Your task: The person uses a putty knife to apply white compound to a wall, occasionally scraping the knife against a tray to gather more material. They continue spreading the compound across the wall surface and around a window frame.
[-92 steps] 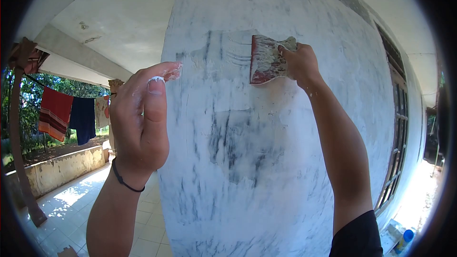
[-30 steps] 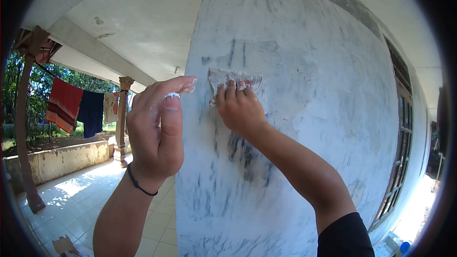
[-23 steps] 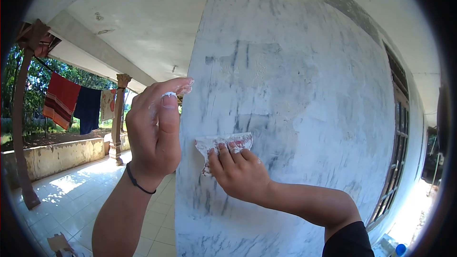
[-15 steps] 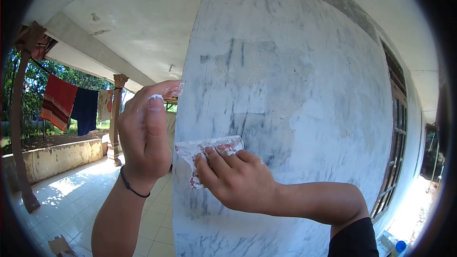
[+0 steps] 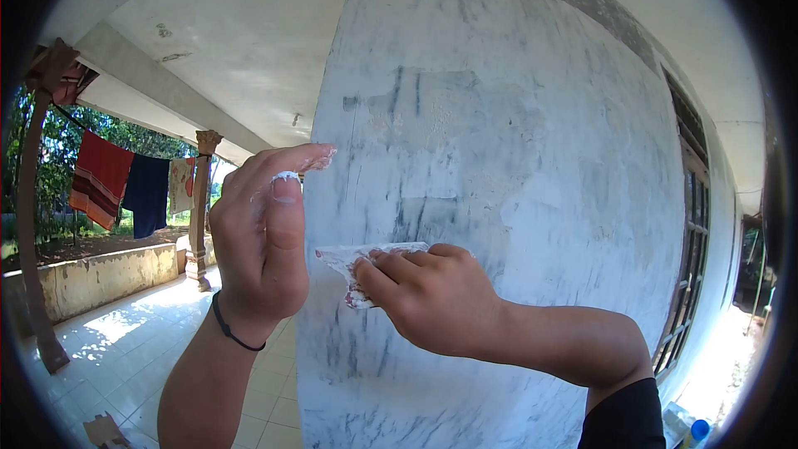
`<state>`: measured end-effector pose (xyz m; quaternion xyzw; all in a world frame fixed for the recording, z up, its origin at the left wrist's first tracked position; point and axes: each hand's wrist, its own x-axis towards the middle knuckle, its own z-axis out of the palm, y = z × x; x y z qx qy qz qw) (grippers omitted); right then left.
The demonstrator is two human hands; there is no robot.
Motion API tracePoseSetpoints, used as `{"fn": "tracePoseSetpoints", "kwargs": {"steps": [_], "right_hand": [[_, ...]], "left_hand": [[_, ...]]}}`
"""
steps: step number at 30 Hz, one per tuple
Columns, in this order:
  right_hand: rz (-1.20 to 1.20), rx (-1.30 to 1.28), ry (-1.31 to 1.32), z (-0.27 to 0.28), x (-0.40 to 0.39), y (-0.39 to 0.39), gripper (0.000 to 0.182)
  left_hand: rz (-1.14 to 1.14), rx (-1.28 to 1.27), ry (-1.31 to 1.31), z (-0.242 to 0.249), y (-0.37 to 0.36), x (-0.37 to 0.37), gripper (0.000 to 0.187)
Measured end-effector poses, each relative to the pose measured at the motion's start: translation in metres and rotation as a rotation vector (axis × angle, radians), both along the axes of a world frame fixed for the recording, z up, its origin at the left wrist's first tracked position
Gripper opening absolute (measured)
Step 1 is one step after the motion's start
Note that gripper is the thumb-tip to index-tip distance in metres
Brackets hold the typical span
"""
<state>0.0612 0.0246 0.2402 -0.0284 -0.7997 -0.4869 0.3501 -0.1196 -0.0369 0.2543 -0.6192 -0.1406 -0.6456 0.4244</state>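
A patchy white and grey wall [image 5: 573, 191] fills the middle and right. My right hand [image 5: 432, 299] grips a flat scraper [image 5: 341, 258] smeared with white paste, its long edge against the wall near the corner. To its left, my left hand [image 5: 262, 233] is raised beside the wall's corner, with its fingers bent over toward the wall and white paste on the fingertips and thumb. Nothing shows in that hand, though its palm is partly turned away. A dark band circles the left wrist.
Cloths [image 5: 101, 179] hang on a line between porch pillars [image 5: 199, 216] at the left. Behind them runs a low wall [image 5: 108, 283]. Cardboard [image 5: 105, 431] lies on the tiled floor. A barred window [image 5: 688, 258] and a blue object [image 5: 700, 430] are at the right.
My right hand and the scraper have moved slightly right and up across the wall. The scraper now looks more foreshortened. My left hand has shifted slightly right.
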Motion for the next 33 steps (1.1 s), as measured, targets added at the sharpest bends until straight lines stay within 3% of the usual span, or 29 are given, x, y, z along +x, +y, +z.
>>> {"fn": "tracePoseSetpoints", "kwargs": {"steps": [1, 5, 7, 9, 10, 14, 18, 20, 21, 23, 24, 25, 27, 29, 31, 32, 33], "right_hand": [[0.002, 0.001, -0.001, 0.006, 0.003, -0.006, 0.022], [-0.078, -0.406, 0.175, 0.052, 0.009, -0.015, 0.015], [-0.091, -0.863, 0.385, 0.089, 0.011, -0.036, 0.021], [0.069, -0.859, 0.488, 0.118, 0.017, -0.002, 0.03], [0.148, -1.002, 0.52, 0.132, 0.021, 0.01, 0.033], [0.419, -1.256, 0.54, 0.164, 0.035, 0.047, 0.033], [0.541, -1.3, 0.637, 0.174, 0.034, 0.051, 0.03], [0.901, -1.431, 0.817, 0.184, 0.027, 0.056, 0.03], [0.901, -1.431, 0.816, 0.188, 0.024, 0.051, 0.03], [0.522, -0.945, 0.934, 0.193, 0.023, 0.039, 0.024], [0.185, -0.681, 0.832, 0.18, 0.019, 0.005, 0.019], [0.185, -0.684, 0.829, 0.182, 0.012, 0.014, 0.019], [0.188, 0.236, 0.607, 0.186, 0.001, 0.039, 0.017], [0.084, 0.202, 0.571, 0.183, -0.012, 0.044, 0.014], [-0.211, 0.239, 0.522, 0.182, -0.022, 0.058, 0.027], [-0.159, 0.374, 0.514, 0.182, -0.025, 0.074, 0.014], [-0.157, 0.377, 0.514, 0.179, -0.027, 0.078, 0.014]], "left_hand": [[-0.011, 0.0, -0.009, 0.0, 0.0, 0.0, 0.039], [-0.035, -0.008, -0.029, 0.0, 0.0, -0.004, 0.039], [-0.05, 0.039, -0.029, 0.0, 0.001, -0.006, 0.039], [-0.039, 0.037, -0.023, 0.0, 0.0, -0.006, 0.038], [-0.029, 0.035, -0.014, 0.0, -0.001, -0.007, 0.038], [-0.007, 0.041, 0.003, 0.001, -0.002, -0.01, 0.038], [-0.002, 0.057, -0.009, 0.002, -0.003, -0.01, 0.036], [0.01, 0.072, -0.01, 0.003, -0.002, -0.011, 0.036], [-0.003, 0.084, -0.009, 0.004, -0.001, -0.011, 0.036], [-0.015, 0.092, -0.01, 0.004, 0.002, -0.011, 0.035], [-0.006, 0.096, -0.017, 0.003, 0.003, -0.011, 0.036], [0.002, 0.102, -0.024, 0.003, 0.004, -0.011, 0.036], [0.011, 0.109, -0.011, 0.0, 0.007, -0.014, 0.037], [0.02, 0.123, 0.001, -0.001, 0.008, -0.016, 0.038], [0.031, 0.128, 0.01, -0.002, 0.008, -0.018, 0.039], [0.031, 0.131, 0.009, -0.003, 0.009, -0.018, 0.039], [0.017, 0.131, 0.006, -0.003, 0.011, -0.018, 0.039]]}}
